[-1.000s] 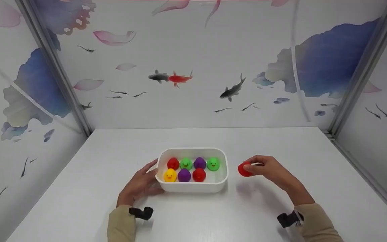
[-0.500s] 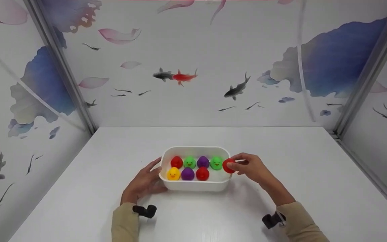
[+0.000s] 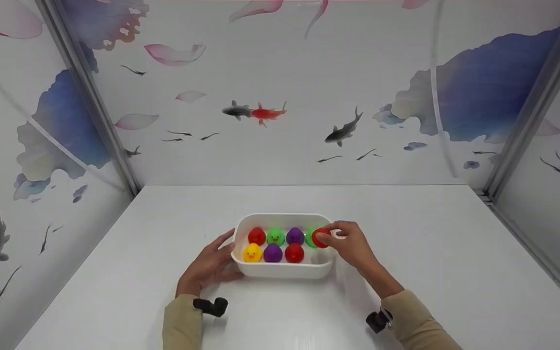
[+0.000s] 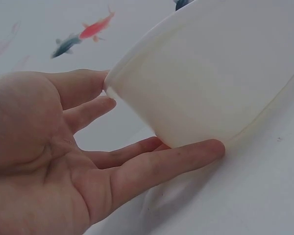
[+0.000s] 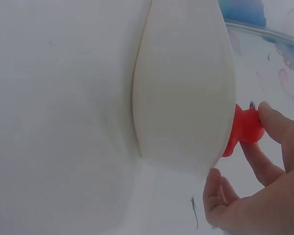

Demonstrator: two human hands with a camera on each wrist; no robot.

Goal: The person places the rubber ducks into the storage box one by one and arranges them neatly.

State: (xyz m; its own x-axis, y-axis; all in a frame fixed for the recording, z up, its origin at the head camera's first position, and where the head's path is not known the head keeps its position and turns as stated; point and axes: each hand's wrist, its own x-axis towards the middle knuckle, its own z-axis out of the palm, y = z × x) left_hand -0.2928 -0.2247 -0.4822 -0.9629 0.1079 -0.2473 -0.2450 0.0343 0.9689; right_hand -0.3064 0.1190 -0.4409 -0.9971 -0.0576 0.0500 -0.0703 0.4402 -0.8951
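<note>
A white rectangular plastic container (image 3: pixel 285 271) stands in front of me, seen in the head view. My left hand (image 3: pixel 208 266) rests against its left end; in the left wrist view the fingers are extended, with fingertips at the rim and a long finger (image 4: pixel 171 160) along the lower wall. Over the container's right end, my right hand (image 3: pixel 355 248) pinches a red toy duck (image 3: pixel 318 241) between thumb and fingers. That duck partly covers a green duck (image 3: pixel 309 238) behind it. In the right wrist view the red duck (image 5: pixel 250 126) shows just past the rim, its lower part hidden by the wall.
Inside the container sit two rows of small toy ducks, among them a yellow duck (image 3: pixel 252 253), a purple duck (image 3: pixel 273 253) and a red duck (image 3: pixel 294 253). The white table (image 3: pixel 280 316) is bordered by patterned wall panels (image 3: pixel 280 160).
My right hand has carried the red duck leftward, from beside the container to over its right end. The left hand keeps its place at the left end.
</note>
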